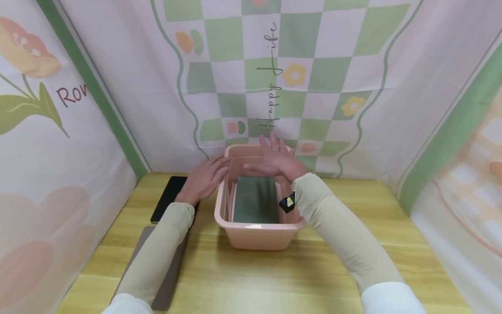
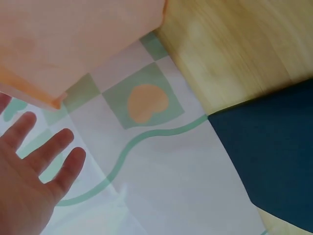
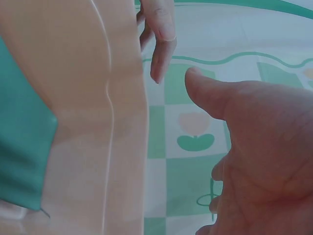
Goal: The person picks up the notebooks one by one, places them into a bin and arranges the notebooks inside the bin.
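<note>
A pink plastic bin [image 1: 256, 237] stands on the table, with a flat green-covered thing [image 1: 256, 199], perhaps a notebook, lying inside. At the bin's far left rim is my left hand [image 1: 204, 179], its fingers extended; whether they touch the rim I cannot tell. My right hand [image 1: 276, 159] hovers over the far end of the bin, fingers spread and pointing toward the curtain. In the right wrist view the right hand [image 3: 269, 161] holds nothing, and the green cover [image 3: 22, 132] shows within the bin.
Left of the bin lies a flat black thing [image 1: 166, 198] with rounded corners. A brown-grey flat thing [image 1: 170, 279] is partly covered by the left forearm. A patterned curtain [image 1: 329, 39] hangs right behind the wooden table [image 1: 243, 283]. A small black item [image 1: 287, 203] sits by the right wrist.
</note>
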`<state>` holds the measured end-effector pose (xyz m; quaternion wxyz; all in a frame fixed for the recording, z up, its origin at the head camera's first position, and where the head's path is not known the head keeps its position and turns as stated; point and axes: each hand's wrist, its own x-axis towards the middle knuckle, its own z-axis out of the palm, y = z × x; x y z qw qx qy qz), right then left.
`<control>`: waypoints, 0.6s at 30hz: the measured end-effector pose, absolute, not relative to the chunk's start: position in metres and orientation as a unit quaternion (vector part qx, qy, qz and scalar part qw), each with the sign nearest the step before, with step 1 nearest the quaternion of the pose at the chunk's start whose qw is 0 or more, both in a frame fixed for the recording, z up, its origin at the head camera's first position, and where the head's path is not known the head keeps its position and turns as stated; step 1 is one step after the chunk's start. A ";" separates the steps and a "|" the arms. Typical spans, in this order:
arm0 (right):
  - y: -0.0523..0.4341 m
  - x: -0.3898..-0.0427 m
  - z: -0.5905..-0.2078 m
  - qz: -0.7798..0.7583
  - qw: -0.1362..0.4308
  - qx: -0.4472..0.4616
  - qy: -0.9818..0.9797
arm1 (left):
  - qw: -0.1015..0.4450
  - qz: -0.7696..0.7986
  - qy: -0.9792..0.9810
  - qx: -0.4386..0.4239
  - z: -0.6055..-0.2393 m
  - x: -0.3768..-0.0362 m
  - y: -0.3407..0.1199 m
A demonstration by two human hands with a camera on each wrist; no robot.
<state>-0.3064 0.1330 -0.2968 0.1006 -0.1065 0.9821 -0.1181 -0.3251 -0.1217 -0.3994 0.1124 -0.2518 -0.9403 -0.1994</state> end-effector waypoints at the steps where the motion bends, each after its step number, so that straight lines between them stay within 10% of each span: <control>1: 0.135 -0.306 -0.296 -0.122 0.103 -0.107 0.981 | 0.118 -0.195 -0.941 -0.250 -0.398 -0.324 -0.121; 18: 0.179 -0.307 -0.301 -0.155 0.154 -0.142 0.965 | 0.163 -0.113 -0.960 -0.198 -0.382 -0.313 -0.109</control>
